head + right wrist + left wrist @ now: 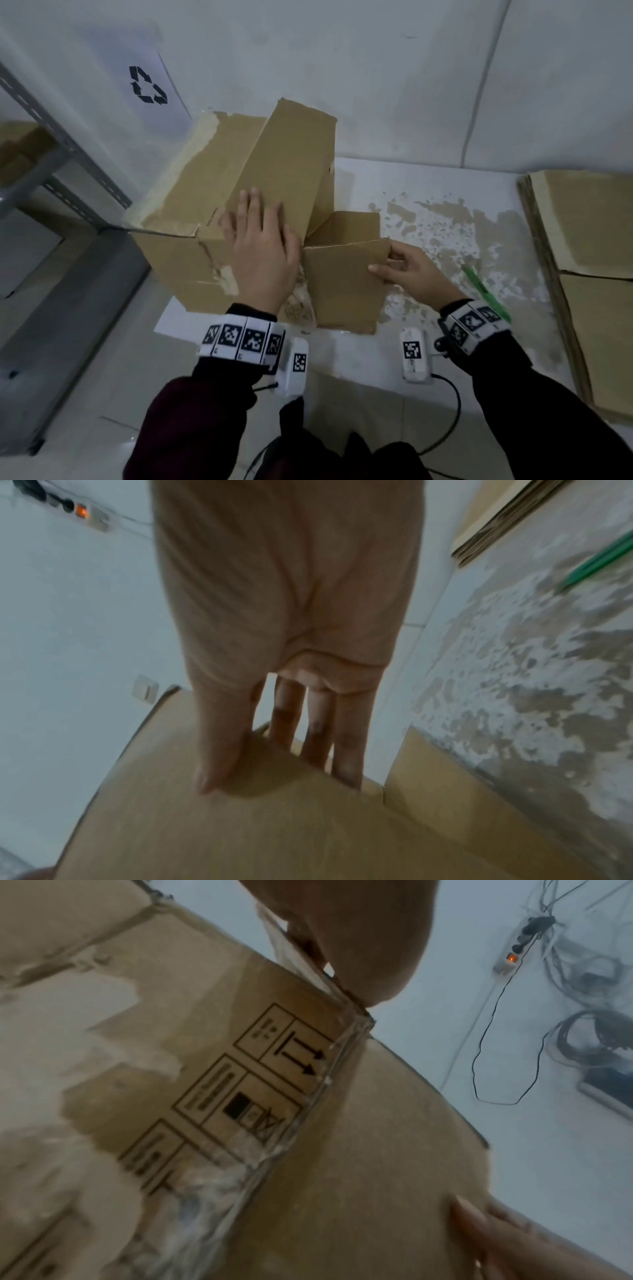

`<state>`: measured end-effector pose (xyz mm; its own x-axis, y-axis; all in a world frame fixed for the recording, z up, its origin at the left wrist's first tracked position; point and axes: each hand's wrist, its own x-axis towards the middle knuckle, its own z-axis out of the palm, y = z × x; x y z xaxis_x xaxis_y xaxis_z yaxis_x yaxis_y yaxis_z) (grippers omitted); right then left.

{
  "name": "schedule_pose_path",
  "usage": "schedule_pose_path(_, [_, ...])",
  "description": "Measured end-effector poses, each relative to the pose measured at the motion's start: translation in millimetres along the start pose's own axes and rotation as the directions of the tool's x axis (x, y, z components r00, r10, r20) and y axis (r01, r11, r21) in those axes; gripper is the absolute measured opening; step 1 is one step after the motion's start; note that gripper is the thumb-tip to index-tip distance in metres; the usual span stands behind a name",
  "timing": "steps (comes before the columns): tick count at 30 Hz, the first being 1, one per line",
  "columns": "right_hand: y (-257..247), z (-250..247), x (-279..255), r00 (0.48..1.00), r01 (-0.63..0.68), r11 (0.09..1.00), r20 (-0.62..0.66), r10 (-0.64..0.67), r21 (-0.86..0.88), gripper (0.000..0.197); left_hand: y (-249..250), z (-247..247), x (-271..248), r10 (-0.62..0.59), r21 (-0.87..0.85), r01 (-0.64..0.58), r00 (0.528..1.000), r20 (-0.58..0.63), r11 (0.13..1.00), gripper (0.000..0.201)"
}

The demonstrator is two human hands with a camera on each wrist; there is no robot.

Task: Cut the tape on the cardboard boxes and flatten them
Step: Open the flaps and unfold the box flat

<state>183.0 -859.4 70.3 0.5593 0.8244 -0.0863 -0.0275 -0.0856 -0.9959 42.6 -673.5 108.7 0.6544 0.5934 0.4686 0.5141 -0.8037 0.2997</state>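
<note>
The box (239, 205) stands on the worktop (445, 212), flaps open. Left hand (263, 250) presses flat, fingers straight; right hand (407, 270) pinches a flap (342, 284) (fold along creases, push evenly).

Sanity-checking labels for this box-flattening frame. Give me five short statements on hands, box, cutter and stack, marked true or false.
1. The left hand lies flat with straight fingers on a raised flap of the cardboard box. True.
2. The right hand holds the green cutter. False: the cutter lies on the work surface beside the right wrist; the hand pinches the edge of a box panel.
3. A stack of flattened cardboard lies on the right. True.
4. The box is already fully flat. False: its walls and flaps still stand up.
5. A recycling symbol shows on the white surface behind the box. True.
</note>
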Motion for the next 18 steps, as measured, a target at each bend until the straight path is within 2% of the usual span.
schedule_pose_path(2, [-4, -1, -11, 0.992, -0.069, 0.997, 0.105, 0.073, -0.048, 0.026, 4, 3, 2, -0.02, -0.009, 0.021, 0.997, 0.079, 1.0, 0.07])
schedule_pose_path(4, [-8, 0, -19, 0.96, -0.135, 0.984, 0.229, 0.159, -0.116, 0.033, 5, 7, -1, -0.014, -0.015, 0.016, 0.99, 0.141, 1.0, 0.083])
schedule_pose_path(7, [-17, -5, -19, 0.902, -0.204, 0.973, 0.366, 0.228, -0.103, 0.065, 3, 8, -6, 0.001, -0.061, 0.009, 0.987, 0.16, 0.998, 0.087])
schedule_pose_path(8, [-20, -11, -15, 0.888, -0.247, 0.966, 0.381, 0.258, -0.077, 0.071, 2, 7, -9, 0.01, -0.067, 0.0, 0.989, 0.15, 0.998, 0.086])
schedule_pose_path(9, [-22, -18, -7, 0.883, -0.285, 0.955, 0.365, 0.294, -0.081, 0.07, 0, 5, -11, 0.026, -0.071, -0.016, 0.99, 0.139, 0.997, 0.084])
schedule_pose_path(10, [-24, -25, 5, 0.9, -0.286, 0.946, 0.295, 0.32, -0.154, 0.06, -3, 4, -13, 0.046, -0.072, -0.037, 0.99, 0.133, 0.997, 0.083])
schedule_pose_path(11, [-27, -32, 21, 0.936, -0.234, 0.92, 0.184, 0.301, -0.314, 0.046, -5, 3, -15, 0.067, -0.071, -0.058, 0.989, 0.132, 0.996, 0.082])
schedule_pose_path(12, [-27, -38, 40, 0.974, -0.134, 0.847, 0.09, 0.209, -0.514, 0.034, -7, 2, -16, 0.085, -0.067, -0.077, 0.987, 0.137, 0.995, 0.081])
schedule_pose_path(13, [-25, -44, 62, 0.995, -0.017, 0.72, 0.057, 0.078, -0.694, 0.026, -10, 1, -16, 0.099, -0.064, -0.09, 0.985, 0.143, 0.994, 0.081])
schedule_pose_path(14, [-24, -45, 84, 0.994, 0.102, 0.556, 0.099, -0.036, -0.825, 0.023, -13, -1, -15, 0.109, -0.065, -0.1, 0.982, 0.151, 0.993, 0.081])
schedule_pose_path(16, [-21, -36, 124, 0.951, 0.31, 0.233, 0.296, -0.092, -0.922, 0.025, -23, -4, -10, 0.126, -0.075, -0.114, 0.977, 0.171, 0.991, 0.081])
schedule_pose_path(18, [-18, -17, 156, 0.869, 0.49, -0.03, 0.49, -0.069, -0.871, 0.037, -34, -7, -5, 0.141, -0.082, -0.127, 0.971, 0.191, 0.988, 0.081])
